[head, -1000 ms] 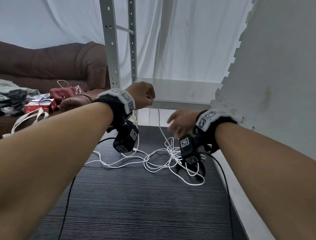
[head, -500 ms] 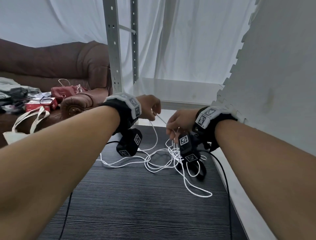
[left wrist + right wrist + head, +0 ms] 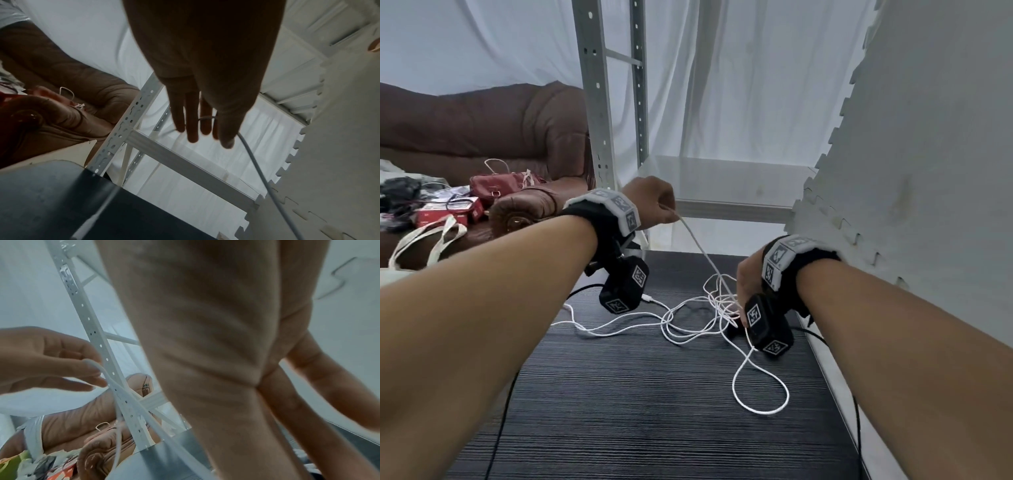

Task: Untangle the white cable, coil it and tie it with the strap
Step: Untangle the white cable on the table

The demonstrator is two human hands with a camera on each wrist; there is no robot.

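Note:
The white cable [image 3: 619,327] lies tangled on the dark striped table [image 3: 637,394], with one loop [image 3: 760,387] thrown toward me. My left hand [image 3: 654,205] is raised and pinches a strand, which the right wrist view shows between its thumb and fingers [image 3: 96,369]. From there the strand [image 3: 255,167] runs taut down to the tangle beside my right hand [image 3: 748,281]. That hand points down at the tangle, its fingers [image 3: 308,386] extended, and no cable shows between them. A small dark item [image 3: 732,330] lies half hidden under the right wrist; I cannot tell whether it is the strap.
A grey metal rack [image 3: 594,120] with a shelf board [image 3: 729,185] stands behind the table. A white foam-mat wall [image 3: 928,171] runs close along the right. A brown sofa [image 3: 482,126] with a red bag [image 3: 496,186] and clutter is at the left. Black cords [image 3: 498,442] trail along the table.
My left hand rose, drawing a strand taut. My right hand let go of the cable and dropped right toward the tangle. The near loop slid closer to me and widened.

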